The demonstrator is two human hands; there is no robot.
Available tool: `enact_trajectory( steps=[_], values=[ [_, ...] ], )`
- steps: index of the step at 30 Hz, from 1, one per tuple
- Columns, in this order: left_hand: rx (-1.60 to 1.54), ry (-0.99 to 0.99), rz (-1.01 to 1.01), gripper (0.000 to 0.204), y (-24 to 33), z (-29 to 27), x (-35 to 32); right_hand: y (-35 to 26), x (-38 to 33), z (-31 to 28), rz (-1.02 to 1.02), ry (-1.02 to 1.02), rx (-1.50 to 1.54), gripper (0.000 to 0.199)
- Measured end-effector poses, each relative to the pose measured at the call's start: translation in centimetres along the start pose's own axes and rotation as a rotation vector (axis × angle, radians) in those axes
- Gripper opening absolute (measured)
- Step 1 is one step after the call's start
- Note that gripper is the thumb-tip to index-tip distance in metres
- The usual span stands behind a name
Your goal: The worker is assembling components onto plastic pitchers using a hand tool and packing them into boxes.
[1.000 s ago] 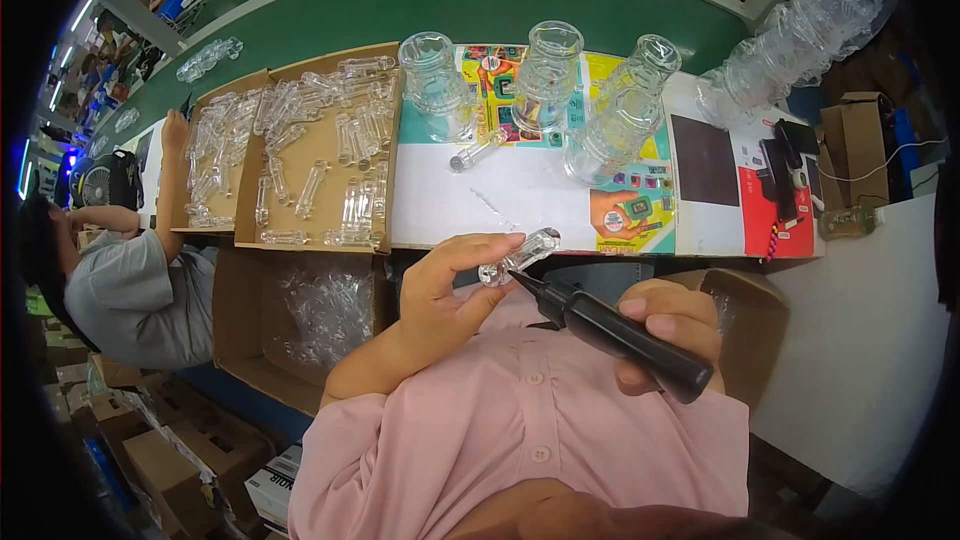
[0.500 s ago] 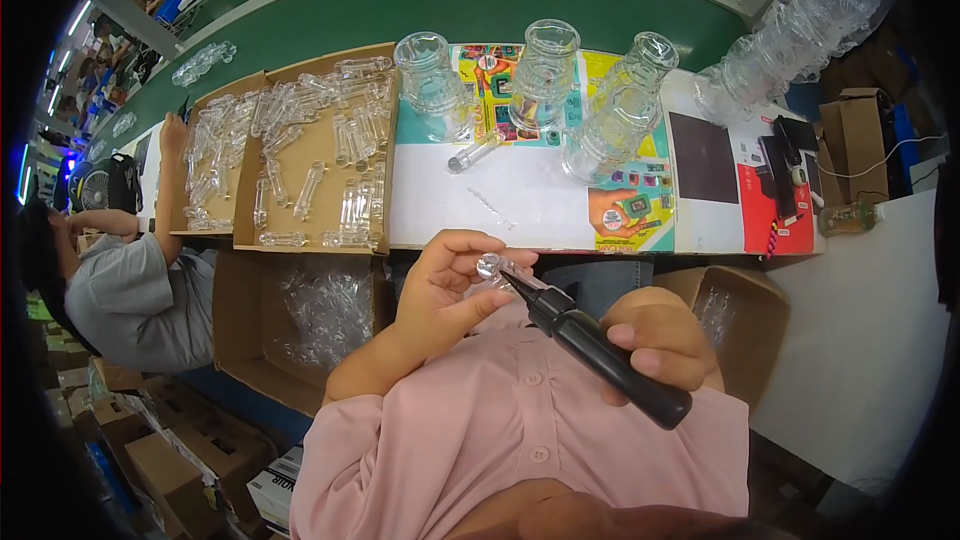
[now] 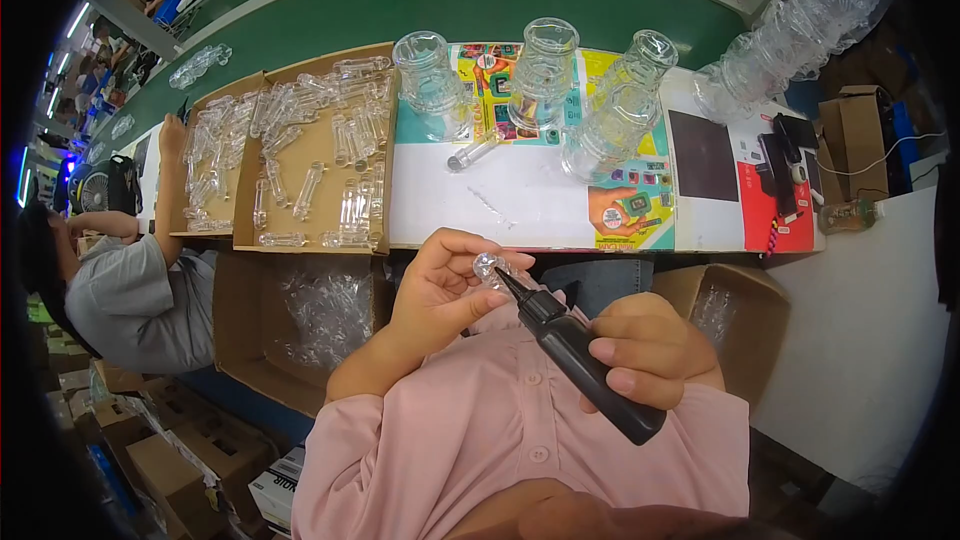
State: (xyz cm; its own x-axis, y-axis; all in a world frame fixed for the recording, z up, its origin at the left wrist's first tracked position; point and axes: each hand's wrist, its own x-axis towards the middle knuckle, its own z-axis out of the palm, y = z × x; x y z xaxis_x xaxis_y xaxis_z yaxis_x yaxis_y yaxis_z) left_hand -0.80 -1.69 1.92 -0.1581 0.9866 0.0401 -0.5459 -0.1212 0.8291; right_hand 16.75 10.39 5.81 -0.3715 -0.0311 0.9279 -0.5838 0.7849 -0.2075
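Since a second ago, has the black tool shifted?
Yes. The black tool has swung steeper, its rear end dropping down the pink shirt, farther from the table edge.

Beyond my hands I see a white worktable (image 3: 560, 210), a long green bench (image 3: 420, 10) behind it, and cardboard boxes (image 3: 150, 460) lower left.

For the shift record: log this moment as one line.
left hand: holds small clear part | right hand: grips black tool, tip at part | cardboard tray of clear parts on table
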Motion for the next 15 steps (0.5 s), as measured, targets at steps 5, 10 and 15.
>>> enact_trajectory(
  steps=[5,10,15],
  values=[
    [0.129,0.036,0.087,0.038,-0.26,0.03,-0.12,0.22,-0.33,0.34,-0.064,0.021,-0.035,0.027],
    [0.269,0.058,0.186,0.038,-0.67,-0.04,-0.19,0.13,-0.82,0.66,-0.100,0.032,-0.059,0.026],
    [0.398,0.053,0.289,0.037,-0.87,-0.29,-0.02,0.03,-0.74,0.50,-0.090,0.023,-0.073,0.027]
  ],
)
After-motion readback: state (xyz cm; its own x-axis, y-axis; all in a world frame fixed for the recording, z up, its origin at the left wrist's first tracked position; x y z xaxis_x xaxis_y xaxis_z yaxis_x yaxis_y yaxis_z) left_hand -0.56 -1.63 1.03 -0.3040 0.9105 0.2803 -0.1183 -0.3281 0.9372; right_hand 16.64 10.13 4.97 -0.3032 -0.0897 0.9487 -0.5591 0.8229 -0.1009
